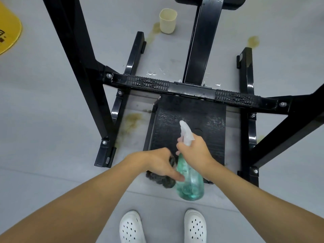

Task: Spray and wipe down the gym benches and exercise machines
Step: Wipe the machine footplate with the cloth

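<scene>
Teal spray bottle (190,179), black bench frame (192,88) — white perforated clogs (131,227).

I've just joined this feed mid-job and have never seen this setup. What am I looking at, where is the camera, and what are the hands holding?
There is one picture, taken by a camera worn on the person's head and looking down, so the two bare arms coming in from the bottom are the wearer's own. The right hand grips a green spray bottle by its neck, nozzle pointing away. The left hand holds a dark cloth by the near edge of a black textured plate, part of a black steel machine frame standing on the grey floor. Also on the floor: a pale cup, yellowish stains and the wearer's white shoes.
</scene>
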`<control>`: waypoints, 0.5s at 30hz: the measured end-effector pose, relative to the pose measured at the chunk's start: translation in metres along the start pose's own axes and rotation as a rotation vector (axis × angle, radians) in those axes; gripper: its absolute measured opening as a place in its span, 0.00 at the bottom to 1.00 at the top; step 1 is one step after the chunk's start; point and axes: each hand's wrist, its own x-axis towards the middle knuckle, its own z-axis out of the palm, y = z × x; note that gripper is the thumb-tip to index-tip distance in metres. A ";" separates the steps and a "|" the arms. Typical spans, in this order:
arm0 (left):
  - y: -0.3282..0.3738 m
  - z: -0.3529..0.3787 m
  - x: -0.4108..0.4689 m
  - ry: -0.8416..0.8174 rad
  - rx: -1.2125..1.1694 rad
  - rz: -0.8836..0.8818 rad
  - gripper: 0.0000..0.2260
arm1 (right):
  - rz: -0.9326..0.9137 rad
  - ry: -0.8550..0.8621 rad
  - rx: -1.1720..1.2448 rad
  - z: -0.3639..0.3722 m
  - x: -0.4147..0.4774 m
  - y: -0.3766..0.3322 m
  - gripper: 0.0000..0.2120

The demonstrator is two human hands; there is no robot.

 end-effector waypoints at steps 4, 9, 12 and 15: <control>-0.029 0.002 -0.003 0.047 -0.012 -0.092 0.22 | 0.107 -0.036 -0.107 0.002 0.006 0.007 0.06; -0.037 0.008 0.000 0.053 -0.039 -0.072 0.19 | 0.170 0.079 -0.193 -0.001 0.015 0.021 0.07; -0.033 0.011 0.003 0.047 -0.050 -0.062 0.19 | 0.267 0.162 -0.186 -0.019 0.013 0.035 0.07; -0.028 0.014 0.004 0.040 -0.054 -0.059 0.20 | 0.309 0.260 -0.138 -0.041 0.009 0.051 0.06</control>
